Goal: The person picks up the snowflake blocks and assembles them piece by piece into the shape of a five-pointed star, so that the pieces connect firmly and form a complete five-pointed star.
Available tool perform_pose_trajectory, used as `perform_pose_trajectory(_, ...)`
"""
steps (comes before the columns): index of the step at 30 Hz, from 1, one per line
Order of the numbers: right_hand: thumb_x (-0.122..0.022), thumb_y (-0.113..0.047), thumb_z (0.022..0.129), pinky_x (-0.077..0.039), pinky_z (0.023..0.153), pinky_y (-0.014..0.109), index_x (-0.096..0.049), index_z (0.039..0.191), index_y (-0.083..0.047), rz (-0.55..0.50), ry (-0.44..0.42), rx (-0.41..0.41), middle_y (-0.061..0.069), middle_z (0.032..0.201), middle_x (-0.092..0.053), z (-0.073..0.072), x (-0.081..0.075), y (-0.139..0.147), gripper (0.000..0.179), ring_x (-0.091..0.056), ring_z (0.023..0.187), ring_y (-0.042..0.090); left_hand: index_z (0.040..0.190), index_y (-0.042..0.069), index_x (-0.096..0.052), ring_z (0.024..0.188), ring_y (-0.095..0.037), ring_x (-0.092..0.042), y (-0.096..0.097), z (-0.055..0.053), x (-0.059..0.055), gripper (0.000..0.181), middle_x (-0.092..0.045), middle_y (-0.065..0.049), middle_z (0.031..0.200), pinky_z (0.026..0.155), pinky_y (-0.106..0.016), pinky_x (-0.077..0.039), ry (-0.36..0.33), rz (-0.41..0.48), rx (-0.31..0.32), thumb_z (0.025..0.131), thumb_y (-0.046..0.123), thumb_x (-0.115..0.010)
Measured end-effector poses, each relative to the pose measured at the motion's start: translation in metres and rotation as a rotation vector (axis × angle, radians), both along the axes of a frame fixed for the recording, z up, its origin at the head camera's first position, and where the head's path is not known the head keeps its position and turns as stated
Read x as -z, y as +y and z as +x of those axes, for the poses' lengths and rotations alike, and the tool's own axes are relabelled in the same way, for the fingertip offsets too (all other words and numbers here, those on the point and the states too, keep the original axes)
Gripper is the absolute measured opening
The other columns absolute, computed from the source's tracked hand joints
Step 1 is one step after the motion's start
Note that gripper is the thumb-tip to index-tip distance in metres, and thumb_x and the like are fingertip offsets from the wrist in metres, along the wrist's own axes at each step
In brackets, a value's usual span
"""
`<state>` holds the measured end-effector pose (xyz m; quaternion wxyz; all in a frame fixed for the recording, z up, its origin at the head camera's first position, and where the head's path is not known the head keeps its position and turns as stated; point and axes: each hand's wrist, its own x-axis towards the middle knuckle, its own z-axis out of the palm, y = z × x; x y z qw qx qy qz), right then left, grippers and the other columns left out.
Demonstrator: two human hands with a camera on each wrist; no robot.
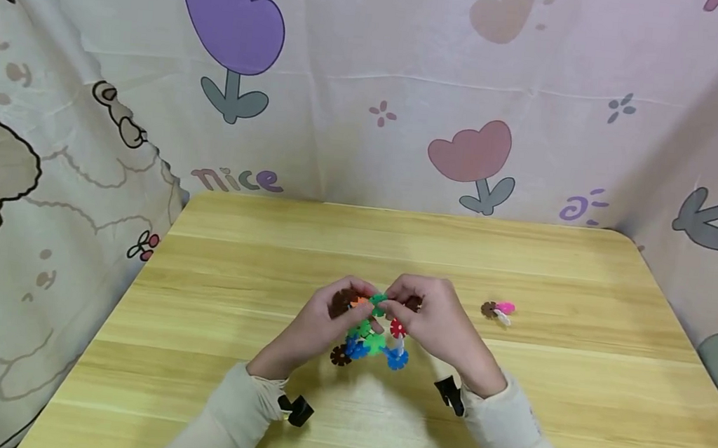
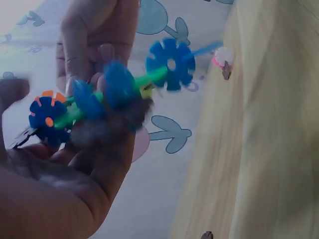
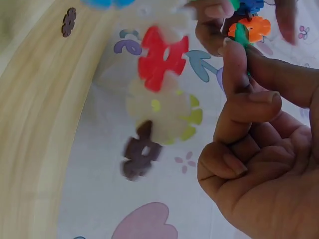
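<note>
Both hands hold a linked chain of plastic snowflake discs just above the table, in the middle of the head view. My left hand point(image 1: 319, 323) grips its left side, near an orange disc point(image 1: 360, 301) and a dark brown disc point(image 1: 341, 303). Between thumb and index finger, my right hand point(image 3: 269, 129) pinches a green disc point(image 3: 241, 35). From the chain hang a red disc point(image 3: 162, 59), a pale clear disc and a brown disc point(image 3: 141, 153). Blue discs point(image 2: 172, 64) and green ones show in the left wrist view, partly blurred. Fingers hide some joints.
On the wooden table point(image 1: 573, 395), right of the hands, lies a small cluster of brown, pink and white discs point(image 1: 504, 308). A printed cloth point(image 1: 353, 139) hangs behind the table's back edge. Black camera mounts point(image 1: 297, 410) sit at both wrists.
</note>
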<state>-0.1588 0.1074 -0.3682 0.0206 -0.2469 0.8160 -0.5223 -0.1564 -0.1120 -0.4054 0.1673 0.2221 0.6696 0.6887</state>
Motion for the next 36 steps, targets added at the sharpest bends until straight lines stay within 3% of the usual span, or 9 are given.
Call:
perform_pose_trajectory(6,-0.072,-0.005,0.098,-0.058,0.058,0.029,-0.073,0.096,-0.005,0.044,0.011,0.019,0.002,0.079,-0.072,-0.001,-0.005,0.011,0.002,-0.069,0.068,0.022,0.120,0.001,-0.063,0.090,-0.028,-0.073,0.001,0.001,0.002,0.019,-0.067,-0.016,0.107,0.083,-0.031,-0.061,0.017,-0.038,-0.060,0.101,0.004,-0.066)
perform_pose_trajectory(13,-0.067,-0.004,0.100,-0.054,0.055,0.026,-0.072,0.097,-0.002,0.231,0.139,0.274,0.000,0.077,-0.067,-0.012,0.007,0.079,0.005,-0.063,0.068,0.018,0.119,0.003,-0.065,0.090,-0.029,-0.072,0.001,0.004,0.002,0.019,-0.066,-0.015,0.109,0.081,-0.028,-0.060,-0.027,-0.076,-0.074,0.100,0.005,-0.067)
perform_pose_trajectory(18,-0.064,-0.005,0.101,-0.049,0.052,0.031,-0.071,0.103,-0.002,0.463,0.143,0.401,0.004,0.075,-0.066,-0.018,0.019,0.142,0.008,-0.059,0.062,0.018,0.120,0.004,-0.067,0.090,-0.028,-0.073,0.000,0.002,0.003,0.021,-0.066,-0.015,0.113,0.084,-0.029,-0.060,-0.034,-0.072,-0.089,0.100,0.007,-0.069)
perform_pose_trajectory(21,-0.065,-0.005,0.099,-0.046,0.058,0.037,-0.068,0.112,-0.001,0.618,0.082,0.366,0.004,0.077,-0.065,-0.023,0.028,0.169,0.014,-0.056,0.064,0.018,0.121,0.002,-0.066,0.088,-0.026,-0.074,0.000,0.002,0.003,0.021,-0.066,-0.022,0.111,0.082,-0.029,-0.061,-0.039,-0.050,-0.083,0.100,0.006,-0.068)
perform_pose_trajectory(25,-0.068,-0.004,0.094,-0.044,0.072,0.050,-0.067,0.117,0.000,0.732,0.016,0.266,-0.001,0.072,-0.060,-0.030,0.042,0.178,0.023,-0.052,0.063,0.016,0.120,0.000,-0.065,0.086,-0.024,-0.074,-0.002,0.002,0.003,0.021,-0.065,-0.029,0.108,0.079,-0.029,-0.061,-0.049,-0.026,-0.076,0.100,0.004,-0.067)
perform_pose_trajectory(30,-0.074,-0.006,0.090,-0.040,0.074,0.050,-0.070,0.107,-0.005,0.760,0.132,0.261,-0.008,0.062,-0.054,-0.036,0.053,0.167,0.017,-0.048,0.057,0.013,0.120,0.000,-0.065,0.086,-0.023,-0.074,-0.003,0.001,0.004,0.021,-0.067,-0.024,0.107,0.080,-0.029,-0.061,-0.049,-0.028,-0.086,0.100,0.005,-0.068)
perform_pose_trajectory(36,-0.079,-0.004,0.085,-0.041,0.074,0.052,-0.072,0.089,-0.012,0.736,0.224,0.249,-0.009,0.067,-0.062,-0.038,0.059,0.156,0.011,-0.054,0.060,0.012,0.121,0.002,-0.066,0.087,-0.026,-0.074,-0.003,0.000,0.004,0.022,-0.067,-0.017,0.110,0.081,-0.029,-0.061,-0.033,-0.050,-0.093,0.099,0.006,-0.069)
